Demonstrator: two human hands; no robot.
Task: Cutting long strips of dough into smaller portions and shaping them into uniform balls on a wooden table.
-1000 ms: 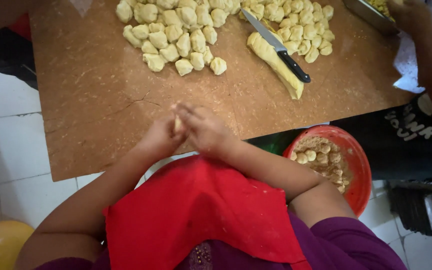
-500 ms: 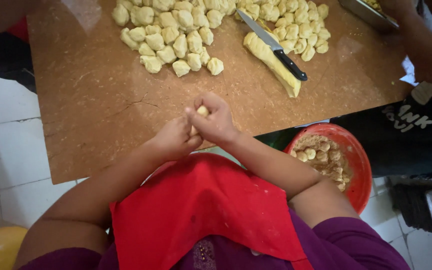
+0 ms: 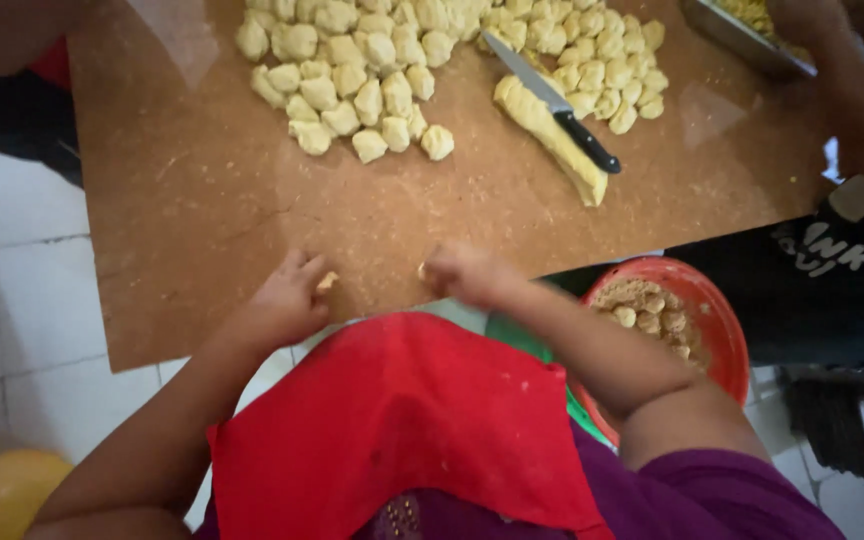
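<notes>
While the person leaned over the brown tabletop [image 3: 202,220], both hands worked at its near edge in the lower middle of the frame, kept close to the body where small pieces could be shaped. The left hand [image 3: 287,300] rested there with its fingers loosely curled around a small dough bit [image 3: 327,283], which peeked out at the fingertips just above the board. The right hand [image 3: 467,275] sat a little apart to the right, fingers bunched over a second dough bit [image 3: 422,270] of which only a pale edge showed; whether it was pinched tight or merely cupped, I could not tell.

Farther up, in the upper middle of the frame, a heap of cut dough pieces [image 3: 362,85] lay spread out, seemingly within reach for picking 1 at a time. To its right a dough roll [image 3: 567,160] lay slantwise, with a black-handled knife [image 3: 552,100] resting on top of it, probably left where the cutting was done. More pieces [image 3: 602,60] were piled beyond the knife.

Below the tabletop's edge at lower right stood a red bowl [image 3: 722,320] holding crumbs and a few lumps, placed low beside the person's right arm. Another person's arm [image 3: 852,100] reached in at the upper right, near a metal tray [image 3: 732,35]. A red cloth [image 3: 392,430] covered the person's lap.
</notes>
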